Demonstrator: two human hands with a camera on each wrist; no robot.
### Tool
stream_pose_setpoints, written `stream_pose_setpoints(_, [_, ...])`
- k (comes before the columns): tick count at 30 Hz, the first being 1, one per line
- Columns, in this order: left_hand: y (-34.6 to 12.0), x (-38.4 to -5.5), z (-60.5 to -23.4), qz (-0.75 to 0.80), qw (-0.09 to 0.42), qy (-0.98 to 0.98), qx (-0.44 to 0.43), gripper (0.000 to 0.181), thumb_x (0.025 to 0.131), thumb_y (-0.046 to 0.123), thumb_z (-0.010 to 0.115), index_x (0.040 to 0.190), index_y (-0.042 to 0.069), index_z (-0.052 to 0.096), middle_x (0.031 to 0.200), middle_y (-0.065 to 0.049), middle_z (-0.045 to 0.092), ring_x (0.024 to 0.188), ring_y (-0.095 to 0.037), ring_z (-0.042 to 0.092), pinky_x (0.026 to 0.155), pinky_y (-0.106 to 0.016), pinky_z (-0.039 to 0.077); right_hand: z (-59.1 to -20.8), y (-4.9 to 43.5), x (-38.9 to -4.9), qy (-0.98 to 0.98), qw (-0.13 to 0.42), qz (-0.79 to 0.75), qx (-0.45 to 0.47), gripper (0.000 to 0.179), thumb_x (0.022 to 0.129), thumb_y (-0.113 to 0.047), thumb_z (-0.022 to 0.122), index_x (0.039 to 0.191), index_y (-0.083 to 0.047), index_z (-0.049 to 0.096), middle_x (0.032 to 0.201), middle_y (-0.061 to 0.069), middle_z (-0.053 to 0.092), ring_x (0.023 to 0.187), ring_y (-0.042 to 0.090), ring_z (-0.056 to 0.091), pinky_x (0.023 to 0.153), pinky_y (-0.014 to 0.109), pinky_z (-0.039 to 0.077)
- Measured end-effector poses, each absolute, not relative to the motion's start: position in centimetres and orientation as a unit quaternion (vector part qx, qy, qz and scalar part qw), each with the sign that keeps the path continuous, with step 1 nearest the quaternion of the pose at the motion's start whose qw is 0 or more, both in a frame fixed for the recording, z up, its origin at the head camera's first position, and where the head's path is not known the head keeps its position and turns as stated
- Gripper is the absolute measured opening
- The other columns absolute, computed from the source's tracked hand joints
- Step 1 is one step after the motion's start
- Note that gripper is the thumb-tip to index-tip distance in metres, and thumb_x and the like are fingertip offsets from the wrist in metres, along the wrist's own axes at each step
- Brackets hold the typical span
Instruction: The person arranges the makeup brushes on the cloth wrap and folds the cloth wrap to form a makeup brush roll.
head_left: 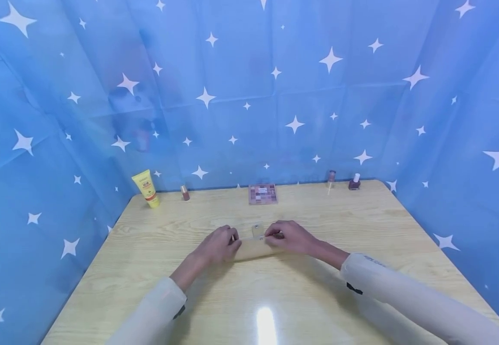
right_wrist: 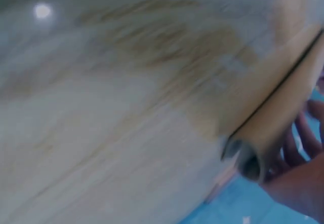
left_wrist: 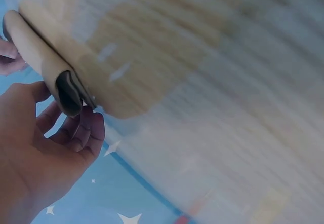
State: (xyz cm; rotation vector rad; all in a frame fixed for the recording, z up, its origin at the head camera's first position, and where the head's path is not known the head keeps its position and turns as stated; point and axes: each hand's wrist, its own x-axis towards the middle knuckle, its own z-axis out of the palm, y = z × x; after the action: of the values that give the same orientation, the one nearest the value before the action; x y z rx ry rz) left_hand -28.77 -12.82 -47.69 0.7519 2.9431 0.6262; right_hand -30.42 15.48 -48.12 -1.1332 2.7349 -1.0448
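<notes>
A tan roll-up pouch [head_left: 253, 250], apparently leather-like, lies across the middle of the table in the head view. Its dark lining shows at the rolled ends in both wrist views, where the pouch [left_wrist: 43, 51] looks like a thick double roll. A short tan strap with a metal snap [head_left: 256, 230] sticks out from its far side. With thumb and curled fingers, my left hand [head_left: 218, 245] holds the left end. My right hand [head_left: 291, 238] pinches the pouch just right of the strap, close to another small metal stud. The right hand's fingers [right_wrist: 292, 150] are partly hidden behind the roll.
Along the table's back edge stand a yellow squeeze tube [head_left: 147, 189], a small nail polish bottle [head_left: 185, 193], a slim brownish container [head_left: 331, 177] and a dark nail polish bottle [head_left: 355, 182]. An eyeshadow palette [head_left: 263, 194] lies between them. Blue star-patterned curtains [head_left: 249, 96] surround the table.
</notes>
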Motion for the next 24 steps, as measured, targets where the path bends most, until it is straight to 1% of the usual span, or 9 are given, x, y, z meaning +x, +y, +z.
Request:
stream_pose_setpoints(2, [-12.7, -29.2, -47.4, 0.201, 0.021, 0.948, 0.246, 0.016, 0.103, 0.025, 0.062, 0.099, 0.013, 0.071, 0.089, 0.004, 0.060, 0.076, -0.010, 0.056, 0.069, -0.028, 0.053, -48.2, 15.0, -30.3, 0.873, 0.002, -0.338, -0.351, 0.021, 0.101, -0.027, 0.071, 0.113, -0.011, 0.078, 0.105, -0.002, 0.074, 0.094, 0.012, 0.068, 0.080, 0.032, 0.058])
stream_pose_setpoints(4, [-12.4, -29.7, -47.1, 0.203, 0.017, 0.947, 0.250, 0.015, 0.102, 0.022, 0.063, 0.099, 0.011, 0.073, 0.088, 0.003, 0.061, 0.076, -0.011, 0.057, 0.068, -0.028, 0.053, -48.4, 14.8, -30.3, 0.872, 0.002, -0.349, -0.343, 0.024, 0.098, -0.030, 0.074, 0.113, -0.012, 0.079, 0.105, -0.003, 0.075, 0.094, 0.012, 0.068, 0.082, 0.035, 0.058])
stream_pose_setpoints(8, [-11.4, -30.9, -46.7, 0.205, 0.013, 0.948, 0.243, 0.018, 0.101, 0.020, 0.064, 0.107, 0.006, 0.076, 0.092, -0.001, 0.064, 0.080, -0.013, 0.061, 0.072, -0.030, 0.055, -48.8, 14.7, -30.6, 0.867, -0.006, -0.369, -0.335, 0.020, 0.096, -0.028, 0.077, 0.109, -0.012, 0.080, 0.102, -0.003, 0.076, 0.093, 0.013, 0.070, 0.086, 0.037, 0.060])
stream_pose_setpoints(13, [-10.0, -32.7, -46.8, 0.209, 0.024, 0.948, 0.237, 0.028, 0.103, 0.020, 0.065, 0.120, 0.000, 0.074, 0.104, -0.010, 0.070, 0.090, -0.019, 0.066, 0.084, -0.035, 0.058, -48.9, 14.6, -31.0, 0.865, -0.004, -0.378, -0.329, 0.016, 0.095, -0.027, 0.079, 0.105, -0.015, 0.081, 0.098, -0.005, 0.077, 0.090, 0.011, 0.071, 0.085, 0.033, 0.061])
stream_pose_setpoints(15, [-9.5, -33.3, -47.0, 0.203, 0.026, 0.948, 0.243, 0.025, 0.104, 0.020, 0.064, 0.111, -0.001, 0.075, 0.100, -0.012, 0.068, 0.087, -0.019, 0.064, 0.082, -0.035, 0.057, -48.8, 14.5, -31.0, 0.865, 0.000, -0.382, -0.325, 0.015, 0.095, -0.026, 0.079, 0.105, -0.015, 0.082, 0.097, -0.006, 0.077, 0.089, 0.011, 0.072, 0.084, 0.030, 0.060])
stream_pose_setpoints(18, [-9.1, -34.2, -47.4, 0.197, 0.021, 0.947, 0.252, 0.026, 0.104, 0.019, 0.063, 0.088, 0.000, 0.071, 0.085, -0.010, 0.061, 0.076, -0.019, 0.055, 0.073, -0.034, 0.051, -48.5, 14.4, -31.0, 0.864, 0.009, -0.389, -0.319, 0.013, 0.096, -0.024, 0.078, 0.104, -0.015, 0.082, 0.097, -0.006, 0.078, 0.088, 0.010, 0.071, 0.083, 0.028, 0.060])
stream_pose_setpoints(19, [-8.9, -34.4, -47.5, 0.198, 0.020, 0.946, 0.254, 0.027, 0.104, 0.018, 0.063, 0.083, 0.002, 0.070, 0.082, -0.009, 0.059, 0.075, -0.019, 0.053, 0.072, -0.034, 0.049, -48.4, 14.3, -31.0, 0.864, 0.011, -0.391, -0.317, 0.013, 0.096, -0.023, 0.078, 0.104, -0.014, 0.082, 0.097, -0.006, 0.078, 0.088, 0.010, 0.072, 0.083, 0.028, 0.060])
stream_pose_setpoints(20, [-8.8, -34.5, -47.5, 0.201, 0.023, 0.946, 0.254, 0.027, 0.104, 0.018, 0.063, 0.084, 0.002, 0.071, 0.083, -0.009, 0.059, 0.075, -0.019, 0.052, 0.072, -0.035, 0.049, -48.4, 14.3, -31.0, 0.865, 0.013, -0.392, -0.314, 0.012, 0.096, -0.022, 0.078, 0.104, -0.014, 0.082, 0.097, -0.006, 0.078, 0.088, 0.010, 0.072, 0.083, 0.028, 0.059])
stream_pose_setpoints(24, [-8.4, -34.7, -47.5, 0.216, 0.037, 0.943, 0.252, 0.021, 0.103, 0.017, 0.065, 0.109, 0.002, 0.078, 0.096, -0.008, 0.066, 0.085, -0.019, 0.059, 0.082, -0.036, 0.053, -48.3, 14.2, -30.9, 0.866, 0.017, -0.394, -0.308, 0.011, 0.096, -0.020, 0.078, 0.103, -0.014, 0.082, 0.097, -0.004, 0.078, 0.087, 0.012, 0.072, 0.081, 0.026, 0.059])
